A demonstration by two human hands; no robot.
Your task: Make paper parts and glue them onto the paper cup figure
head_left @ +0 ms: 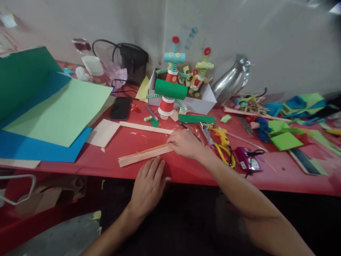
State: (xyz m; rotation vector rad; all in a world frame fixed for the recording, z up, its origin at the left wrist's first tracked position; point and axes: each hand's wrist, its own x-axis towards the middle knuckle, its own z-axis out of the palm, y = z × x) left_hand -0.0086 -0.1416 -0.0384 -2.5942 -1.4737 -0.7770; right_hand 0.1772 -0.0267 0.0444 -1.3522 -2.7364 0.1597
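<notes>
Two hands on one folded pale-pink paper strip [145, 155]: right hand [185, 143] pinching its end, left hand [149, 185] flat, fingers released.

paper strip [145, 155] | pale peach, long, folded lengthwise | lying flat, slightly slanted | near front edge of red table [186, 174], right end under right hand [185, 143]

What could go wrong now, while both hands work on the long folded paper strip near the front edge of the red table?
1. The right hand pins only one end of the paper strip; the left hand lies flat near the table's edge, so the free end might swing or slip off.
2. The scissors and glue gun lie close beside the right wrist; a sideways move could bump them.
3. The paper robot stands just behind and might topple if knocked.
</notes>
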